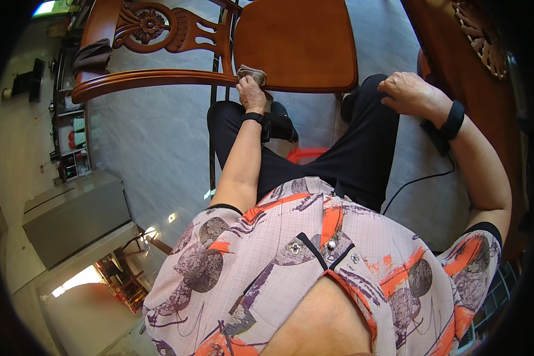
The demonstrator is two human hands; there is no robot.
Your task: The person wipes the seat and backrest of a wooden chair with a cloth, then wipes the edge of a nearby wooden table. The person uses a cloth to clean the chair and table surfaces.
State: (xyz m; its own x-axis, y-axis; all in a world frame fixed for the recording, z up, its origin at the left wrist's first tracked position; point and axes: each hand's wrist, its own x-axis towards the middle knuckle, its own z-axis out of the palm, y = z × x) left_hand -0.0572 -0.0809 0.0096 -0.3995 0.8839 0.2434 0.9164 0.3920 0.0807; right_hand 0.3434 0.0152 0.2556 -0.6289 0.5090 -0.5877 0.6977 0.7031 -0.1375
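In front of me is a carved wooden chair, its seat a smooth reddish-brown panel. My left hand pinches a bunched greyish-brown cloth against the near side of the chair, where the backrest post meets the seat. The chair's backrest extends to the left, with a carved flower in its openwork. My right hand rests at my right knee, fingers loosely curled, with no object visible in it. A band circles each wrist.
A dark cloth hangs over the chair's top rail. Carved wooden furniture stands close on my right. A black cable hangs beside my right leg. Something red shows between my thighs. To the left are a grey cabinet and shelving.
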